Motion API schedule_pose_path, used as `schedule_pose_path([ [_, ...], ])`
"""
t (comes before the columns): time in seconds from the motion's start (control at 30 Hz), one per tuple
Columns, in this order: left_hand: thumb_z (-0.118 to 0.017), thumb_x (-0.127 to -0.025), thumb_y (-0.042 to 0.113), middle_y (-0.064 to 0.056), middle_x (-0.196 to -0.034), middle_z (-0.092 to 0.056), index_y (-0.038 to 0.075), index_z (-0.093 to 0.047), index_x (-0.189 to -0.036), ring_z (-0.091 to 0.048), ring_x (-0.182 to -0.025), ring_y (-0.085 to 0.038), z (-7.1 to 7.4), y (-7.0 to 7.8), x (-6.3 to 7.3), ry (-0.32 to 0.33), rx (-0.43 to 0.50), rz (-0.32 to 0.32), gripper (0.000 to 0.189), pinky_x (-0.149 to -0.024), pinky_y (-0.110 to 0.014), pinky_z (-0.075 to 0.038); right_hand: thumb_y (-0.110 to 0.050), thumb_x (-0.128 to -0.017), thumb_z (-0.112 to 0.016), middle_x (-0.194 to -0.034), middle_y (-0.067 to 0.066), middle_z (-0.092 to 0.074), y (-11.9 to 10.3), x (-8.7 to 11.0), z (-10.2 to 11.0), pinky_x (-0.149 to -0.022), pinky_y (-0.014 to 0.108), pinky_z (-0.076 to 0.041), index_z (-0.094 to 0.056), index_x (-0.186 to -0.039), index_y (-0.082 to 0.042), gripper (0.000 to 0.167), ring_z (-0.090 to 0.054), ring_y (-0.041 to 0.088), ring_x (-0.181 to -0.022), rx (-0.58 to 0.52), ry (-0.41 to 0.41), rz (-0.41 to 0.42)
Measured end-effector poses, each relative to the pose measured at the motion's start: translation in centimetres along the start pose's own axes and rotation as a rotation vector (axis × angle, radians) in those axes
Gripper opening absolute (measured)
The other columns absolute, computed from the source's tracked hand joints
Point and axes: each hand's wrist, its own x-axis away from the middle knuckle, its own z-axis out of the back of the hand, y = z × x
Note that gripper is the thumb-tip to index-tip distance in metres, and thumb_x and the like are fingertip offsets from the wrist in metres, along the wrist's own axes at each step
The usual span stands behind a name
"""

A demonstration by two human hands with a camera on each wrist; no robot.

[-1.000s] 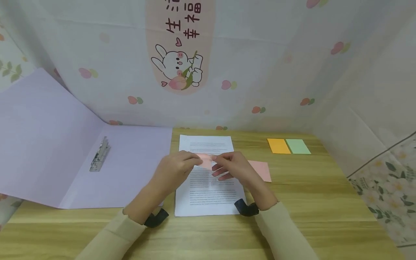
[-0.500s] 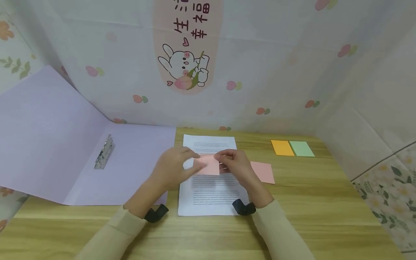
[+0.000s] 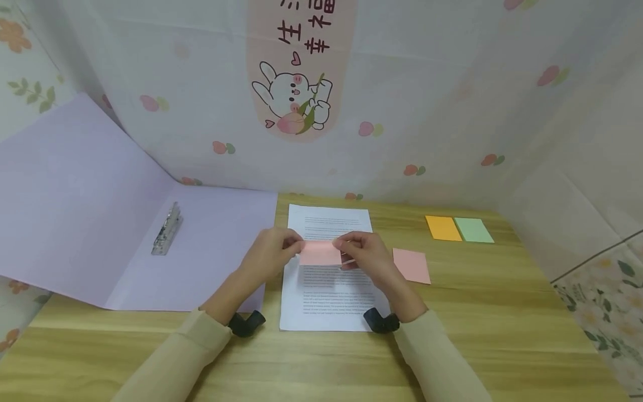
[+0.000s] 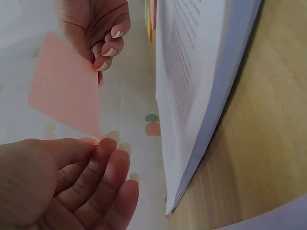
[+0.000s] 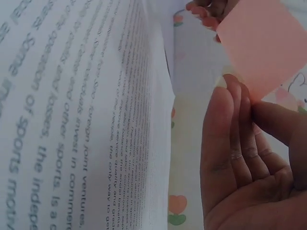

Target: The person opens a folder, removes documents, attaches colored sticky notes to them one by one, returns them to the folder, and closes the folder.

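1. The stack of printed pages [image 3: 334, 304] lies on the wood-grain table [image 3: 321, 363], text facing up, and serves as the landmark here.
2. Above the middle of the stack, raised clear of it, is a single pink sticky note [image 3: 320, 255], stretched between both hands.
3. The left hand [image 3: 271, 249] pinches one corner of the note between thumb and forefinger; its other fingers are bent in the left wrist view.
4. The right hand [image 3: 369, 257] pinches another corner the same way, with its remaining fingers spread behind the grip.
5. Just right of the stack, partly beside the right forearm, lies a pink sticky pad [image 3: 413, 266].
6. Farther right of the stack, toward its far end, an orange sticky pad [image 3: 444, 228] and a light green sticky pad [image 3: 474, 230] lie side by side.
7. Left of the stack sits an unfolded lilac folder [image 3: 216, 245], its cover tilted up and a silvery clip [image 3: 168, 230] near its fold.
8. Beyond the stack hangs a backdrop cloth [image 3: 427, 111] with a rabbit print [image 3: 293, 95].
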Motion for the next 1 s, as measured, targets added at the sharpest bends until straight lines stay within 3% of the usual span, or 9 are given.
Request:
schedule_pose_path([
  [0.23,-0.065,-0.099,0.020,-0.002,-0.091,-0.076,0.009,-0.077,-0.101,-0.062,-0.076,-0.013,-1.4,-0.7,-0.2,-0.034,-0.094,0.068,0.016,-0.065,-0.025,-0.050,-0.019,-0.091,-0.076,-0.075,0.007,-0.073,0.5,-0.3,-0.4,-0.065,0.030,-0.063,-0.074,-0.103,-0.002,0.022,-0.069,0.015,-0.068,0.134,-0.004,0.033],
  [0.47,-0.065,-0.096,0.014,-0.004,-0.088,-0.075,0.006,-0.077,-0.097,-0.062,-0.073,-0.013,-2.5,-1.1,-0.2,-0.054,-0.124,0.082,0.014,-0.066,-0.026,-0.052,-0.017,-0.092,-0.075,-0.072,0.006,-0.073,1.6,-1.0,-0.8,-0.057,0.021,-0.055,-0.074,-0.098,-0.002,0.016,-0.064,0.009,-0.061,0.320,-0.002,0.079],
  [0.67,-0.068,-0.094,0.012,-0.006,-0.089,-0.076,0.005,-0.077,-0.094,-0.065,-0.078,-0.013,-3.0,-1.7,-0.5,-0.069,-0.083,0.091,0.011,-0.072,-0.028,-0.056,-0.016,-0.092,-0.075,-0.067,0.003,-0.071,1.8,-1.0,-1.0,-0.055,0.021,-0.052,-0.075,-0.094,-0.005,0.012,-0.062,0.009,-0.059,0.347,0.004,0.046],
  [1.0,-0.068,-0.091,0.012,-0.003,-0.080,-0.073,0.006,-0.077,-0.088,-0.058,-0.069,-0.013,-3.2,-1.8,-0.7,-0.006,-0.117,0.087,0.010,-0.063,-0.024,-0.048,-0.016,-0.092,-0.075,-0.066,0.003,-0.066,1.9,-1.3,-1.3,-0.052,0.021,-0.049,-0.076,-0.093,-0.006,0.010,-0.056,0.011,-0.056,0.432,0.054,0.120],
])
